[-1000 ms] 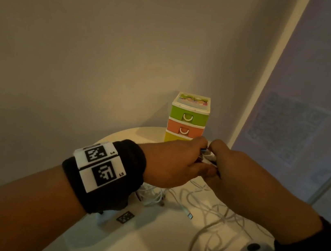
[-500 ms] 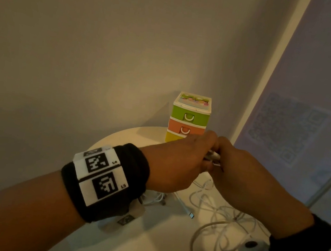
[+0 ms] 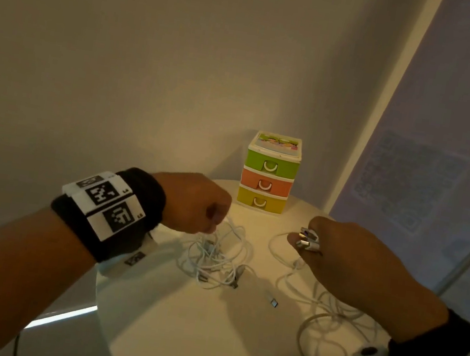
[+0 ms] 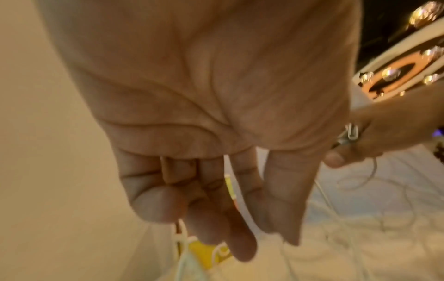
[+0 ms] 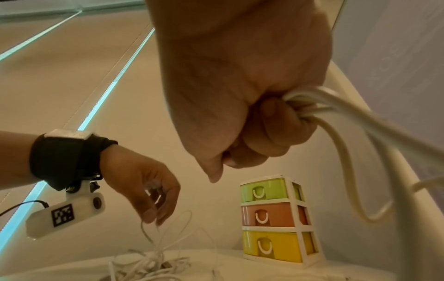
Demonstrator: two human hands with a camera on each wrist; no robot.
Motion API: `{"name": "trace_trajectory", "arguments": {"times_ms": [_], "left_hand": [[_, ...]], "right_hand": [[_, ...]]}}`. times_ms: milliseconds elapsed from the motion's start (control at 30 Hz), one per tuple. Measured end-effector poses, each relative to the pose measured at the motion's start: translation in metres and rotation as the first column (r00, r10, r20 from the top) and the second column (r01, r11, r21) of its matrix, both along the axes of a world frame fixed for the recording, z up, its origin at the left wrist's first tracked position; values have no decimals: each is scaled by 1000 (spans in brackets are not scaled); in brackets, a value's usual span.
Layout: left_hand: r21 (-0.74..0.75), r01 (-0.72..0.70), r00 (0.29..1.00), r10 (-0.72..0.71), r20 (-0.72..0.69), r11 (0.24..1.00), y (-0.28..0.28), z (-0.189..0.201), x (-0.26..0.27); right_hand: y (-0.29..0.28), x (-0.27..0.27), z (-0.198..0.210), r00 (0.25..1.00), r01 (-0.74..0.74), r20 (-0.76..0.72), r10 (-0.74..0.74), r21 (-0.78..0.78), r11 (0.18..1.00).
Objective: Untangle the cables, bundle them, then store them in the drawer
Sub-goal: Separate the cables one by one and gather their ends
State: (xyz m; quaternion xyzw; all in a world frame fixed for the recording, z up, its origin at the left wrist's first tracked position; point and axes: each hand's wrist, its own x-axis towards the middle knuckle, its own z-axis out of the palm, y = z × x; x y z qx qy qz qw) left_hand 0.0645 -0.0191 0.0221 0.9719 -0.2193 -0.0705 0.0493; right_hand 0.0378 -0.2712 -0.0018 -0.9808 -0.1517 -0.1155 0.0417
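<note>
A tangle of white cables lies in the middle of the round white table. My left hand hangs over the tangle, fingers pointing down. In the right wrist view its fingertips pinch a raised loop of one white cable. My right hand grips a bunch of cable ends, with metal plugs sticking out of the fist. The white cables trail out of the fist to the table. A small drawer unit with green, orange and yellow drawers stands at the back, all pushed in.
More white cable loops lie under my right forearm near the table's right edge. A loose plug lies between the two heaps. A wall stands close behind the table, and a panel rises at the right.
My hands were pressed together on the plugs in front of the drawers. They have parted: the left dropped to the tangle, the right drew away to the right with the plugs.
</note>
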Motion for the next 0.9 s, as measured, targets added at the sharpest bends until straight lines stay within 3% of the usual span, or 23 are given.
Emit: {"name": "trace_trajectory", "arguments": {"times_ms": [167, 267, 533, 767, 900], "left_hand": [[209, -24, 982, 63, -180, 978, 1, -23, -3], [236, -16, 984, 57, -168, 972, -3, -32, -2], [108, 61, 992, -49, -114, 992, -4, -48, -4], [-264, 60, 994, -84, -77, 963, -9, -31, -6], [-249, 28, 999, -32, -9, 968, -11, -23, -6]], "right_hand": [[8, -1, -5, 999, -38, -22, 37, -26, 999], [15, -1, -9, 997, -75, -17, 74, -52, 996], [28, 1, -12, 980, -187, -79, 183, -58, 981], [39, 1, -5, 944, -304, -107, 313, 97, 948], [41, -2, 5, 950, -282, -59, 308, 262, 923]]}}
